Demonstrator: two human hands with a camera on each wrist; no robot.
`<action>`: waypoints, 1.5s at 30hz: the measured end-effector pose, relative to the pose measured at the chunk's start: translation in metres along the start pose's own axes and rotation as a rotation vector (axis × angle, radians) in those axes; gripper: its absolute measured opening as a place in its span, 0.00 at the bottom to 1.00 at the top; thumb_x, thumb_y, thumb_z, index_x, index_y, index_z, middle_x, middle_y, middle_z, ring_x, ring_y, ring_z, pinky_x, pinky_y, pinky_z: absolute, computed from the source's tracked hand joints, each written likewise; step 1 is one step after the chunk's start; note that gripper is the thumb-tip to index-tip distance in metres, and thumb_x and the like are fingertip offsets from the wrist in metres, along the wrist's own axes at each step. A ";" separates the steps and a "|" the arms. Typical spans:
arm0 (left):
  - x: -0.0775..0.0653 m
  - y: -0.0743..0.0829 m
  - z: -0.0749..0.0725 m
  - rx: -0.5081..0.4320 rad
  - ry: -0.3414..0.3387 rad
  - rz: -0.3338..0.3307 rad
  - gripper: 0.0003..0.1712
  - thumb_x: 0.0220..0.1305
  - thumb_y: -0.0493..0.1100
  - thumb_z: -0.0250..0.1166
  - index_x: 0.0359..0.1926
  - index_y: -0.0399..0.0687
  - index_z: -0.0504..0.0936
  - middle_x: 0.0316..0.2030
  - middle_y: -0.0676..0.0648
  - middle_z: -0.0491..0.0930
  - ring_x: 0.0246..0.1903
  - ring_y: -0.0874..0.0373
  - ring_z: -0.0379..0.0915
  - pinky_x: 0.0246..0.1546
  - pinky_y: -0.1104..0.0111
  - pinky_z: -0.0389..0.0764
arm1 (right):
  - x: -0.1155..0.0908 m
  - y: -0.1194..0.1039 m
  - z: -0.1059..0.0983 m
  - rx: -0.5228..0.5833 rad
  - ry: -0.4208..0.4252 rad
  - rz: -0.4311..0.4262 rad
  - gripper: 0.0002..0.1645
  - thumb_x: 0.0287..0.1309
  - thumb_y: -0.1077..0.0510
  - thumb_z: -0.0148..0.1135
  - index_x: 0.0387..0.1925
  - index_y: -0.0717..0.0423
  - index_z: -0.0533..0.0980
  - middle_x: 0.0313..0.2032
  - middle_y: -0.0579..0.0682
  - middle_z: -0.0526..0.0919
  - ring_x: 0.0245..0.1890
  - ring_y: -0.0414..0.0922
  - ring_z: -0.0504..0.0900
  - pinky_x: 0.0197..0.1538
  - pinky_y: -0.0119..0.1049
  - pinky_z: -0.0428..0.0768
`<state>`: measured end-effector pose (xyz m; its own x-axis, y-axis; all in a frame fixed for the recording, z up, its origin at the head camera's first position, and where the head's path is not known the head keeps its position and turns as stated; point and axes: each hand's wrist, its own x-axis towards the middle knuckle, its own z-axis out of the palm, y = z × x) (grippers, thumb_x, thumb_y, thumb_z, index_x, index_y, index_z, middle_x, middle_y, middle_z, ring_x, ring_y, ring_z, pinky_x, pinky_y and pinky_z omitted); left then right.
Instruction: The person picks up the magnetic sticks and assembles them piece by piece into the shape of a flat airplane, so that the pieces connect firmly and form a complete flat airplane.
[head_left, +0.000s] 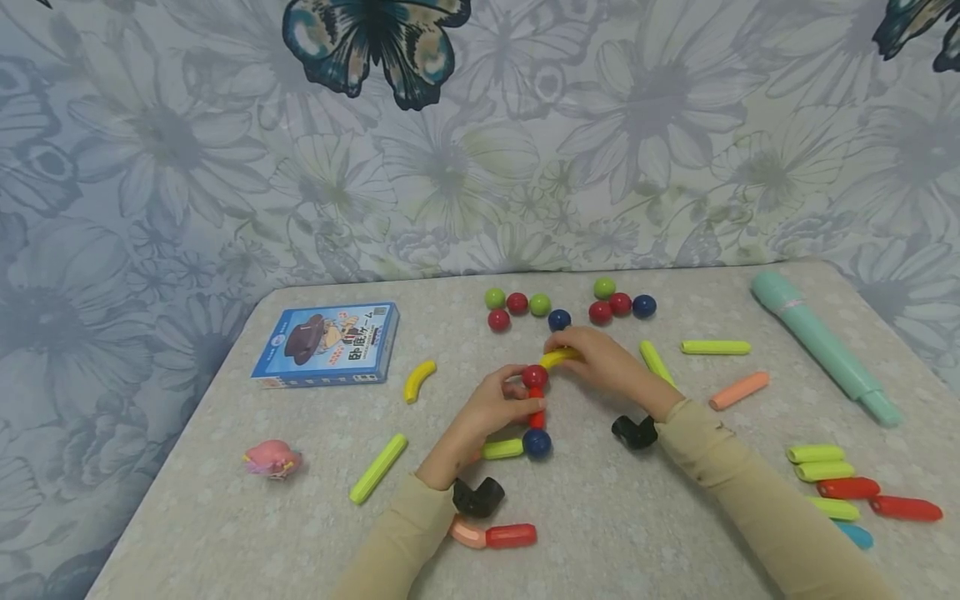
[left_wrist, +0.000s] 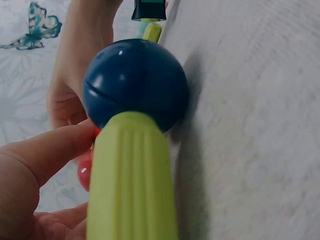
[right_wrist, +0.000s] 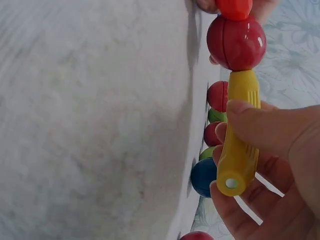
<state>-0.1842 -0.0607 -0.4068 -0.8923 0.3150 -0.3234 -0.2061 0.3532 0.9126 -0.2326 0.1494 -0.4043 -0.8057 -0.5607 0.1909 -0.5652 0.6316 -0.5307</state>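
My right hand point(head_left: 603, 367) pinches a curved yellow rod point(right_wrist: 239, 145) between thumb and fingers. One end of that rod meets a red ball point(right_wrist: 237, 42). From the ball a short red rod point(head_left: 537, 412) leads to a dark blue ball point(head_left: 537, 443), and my left hand point(head_left: 491, 408) grips this red rod with thumb and fingers. A yellow-green rod point(left_wrist: 132, 185) joins the blue ball and runs left under the left hand, which hides part of it. Near the left wrist lies a black elbow piece point(head_left: 478, 497); another black piece point(head_left: 634, 432) lies by the right forearm.
A blue game box point(head_left: 330, 344) and a pink toy point(head_left: 272, 459) lie at left. Several loose balls point(head_left: 517, 303) sit at the back. Rods, including an orange one point(head_left: 739, 391) and red ones point(head_left: 906, 508), lie at right, beside a long mint-green tube point(head_left: 828, 350).
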 end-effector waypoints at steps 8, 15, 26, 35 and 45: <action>0.000 0.003 -0.006 0.123 -0.006 0.075 0.34 0.57 0.44 0.68 0.63 0.43 0.67 0.36 0.46 0.77 0.32 0.55 0.75 0.37 0.64 0.76 | 0.007 0.003 0.004 0.045 -0.025 -0.005 0.13 0.54 0.68 0.64 0.42 0.57 0.78 0.38 0.47 0.78 0.40 0.46 0.74 0.48 0.41 0.72; 0.003 0.002 -0.008 0.153 0.007 0.117 0.32 0.56 0.44 0.69 0.60 0.41 0.70 0.34 0.46 0.77 0.30 0.57 0.75 0.32 0.67 0.77 | 0.009 0.004 0.006 0.057 -0.021 0.017 0.12 0.53 0.68 0.65 0.41 0.55 0.78 0.38 0.46 0.78 0.40 0.45 0.73 0.46 0.39 0.73; 0.002 0.004 -0.011 0.183 0.035 0.138 0.30 0.56 0.46 0.69 0.58 0.39 0.72 0.32 0.47 0.79 0.27 0.58 0.76 0.31 0.68 0.77 | 0.010 0.007 0.004 0.090 -0.028 0.065 0.16 0.52 0.69 0.65 0.45 0.59 0.77 0.39 0.49 0.79 0.41 0.46 0.76 0.48 0.42 0.74; 0.014 0.022 -0.012 0.510 0.079 0.193 0.30 0.60 0.49 0.65 0.59 0.40 0.71 0.44 0.42 0.77 0.43 0.51 0.73 0.42 0.60 0.74 | 0.011 0.005 0.000 0.120 -0.036 0.067 0.14 0.53 0.69 0.64 0.43 0.59 0.77 0.37 0.48 0.80 0.39 0.45 0.77 0.47 0.42 0.75; 0.041 0.038 -0.013 0.612 0.040 0.148 0.19 0.56 0.44 0.69 0.48 0.43 0.81 0.36 0.46 0.80 0.36 0.54 0.75 0.36 0.65 0.75 | 0.014 0.002 0.000 0.135 0.013 0.036 0.11 0.51 0.70 0.65 0.39 0.61 0.77 0.35 0.49 0.80 0.38 0.46 0.78 0.46 0.42 0.76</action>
<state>-0.2342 -0.0457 -0.3826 -0.9104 0.3704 -0.1846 0.1773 0.7521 0.6348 -0.2455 0.1431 -0.4024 -0.8278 -0.5315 0.1794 -0.5074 0.5729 -0.6437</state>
